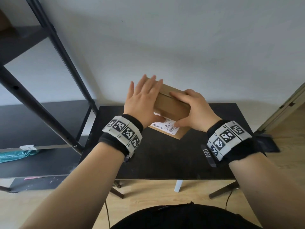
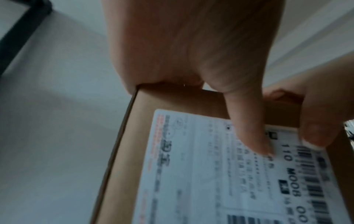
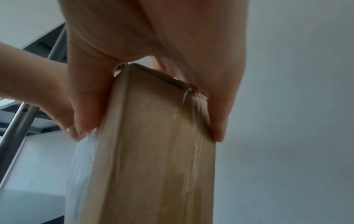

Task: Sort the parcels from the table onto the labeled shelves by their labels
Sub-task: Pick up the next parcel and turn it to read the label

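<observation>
A flat brown cardboard box is held in the air above the black table, its white shipping label facing me. My left hand holds its left end: straight fingers lie on the far face, and the thumb presses on the label. My right hand grips the right end, fingers curled over the upper edge. Its thumb sits on the label side of the box. The left wrist view shows the barcode and the print "110 MOOH".
A black metal shelf rack stands at the left. A teal parcel lies on a lower shelf under a white shelf label. A door frame is at the right. The white wall is close behind the table.
</observation>
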{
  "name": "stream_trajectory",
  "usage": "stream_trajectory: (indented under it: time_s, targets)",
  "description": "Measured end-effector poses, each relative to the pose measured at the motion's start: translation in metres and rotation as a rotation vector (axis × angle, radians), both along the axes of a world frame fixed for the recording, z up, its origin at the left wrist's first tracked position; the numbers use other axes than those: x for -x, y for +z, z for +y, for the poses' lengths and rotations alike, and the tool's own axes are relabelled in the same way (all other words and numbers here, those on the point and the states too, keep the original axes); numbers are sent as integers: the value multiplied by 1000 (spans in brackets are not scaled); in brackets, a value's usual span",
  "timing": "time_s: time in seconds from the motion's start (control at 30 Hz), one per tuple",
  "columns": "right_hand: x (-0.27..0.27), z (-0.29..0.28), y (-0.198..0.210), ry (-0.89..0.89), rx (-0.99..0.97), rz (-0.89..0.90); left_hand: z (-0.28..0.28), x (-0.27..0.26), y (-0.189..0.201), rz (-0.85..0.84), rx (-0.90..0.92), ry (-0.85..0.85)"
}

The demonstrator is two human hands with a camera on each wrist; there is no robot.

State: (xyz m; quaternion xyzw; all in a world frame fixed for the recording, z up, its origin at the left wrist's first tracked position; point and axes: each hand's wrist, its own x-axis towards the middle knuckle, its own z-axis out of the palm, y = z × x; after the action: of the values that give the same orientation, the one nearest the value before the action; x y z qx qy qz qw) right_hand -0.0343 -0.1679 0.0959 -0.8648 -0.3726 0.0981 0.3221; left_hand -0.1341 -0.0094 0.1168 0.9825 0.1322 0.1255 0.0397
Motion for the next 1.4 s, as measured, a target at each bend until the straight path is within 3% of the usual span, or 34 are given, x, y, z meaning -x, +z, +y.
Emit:
stream_trajectory:
  time_s: [0.13, 0.27, 0.33, 0.43, 0.5, 0.63, 0.73, 0.97, 1.4]
  targets:
    - [4, -1, 10, 79, 94, -139, 3, -5, 0, 216, -208, -8]
    - [7, -3, 15, 114, 100, -180, 3, -8, 0, 250, -42, -38]
    - [7, -5, 15, 17, -66, -135, 7, -8, -2, 167, 130, 5]
    - [7, -7, 11, -246, -316, -68, 13, -4, -11, 23, 605, 113]
    - [9, -6, 9, -337, -357, 69, 13, -1, -17, -39, 914, 149]
    - [14, 2, -5, -327, -394, 361, 6, 2, -25, -59, 1336, 170]
    - [18, 9, -9, -295, -494, 455, -2, 4, -25, -74, 1508, 162]
    - [23, 13, -7, -263, -517, 380, -12, 7, -26, -236, 1382, 147]
    - [31, 11, -7, -309, -576, 409, -19, 14, -18, -284, 1265, 114]
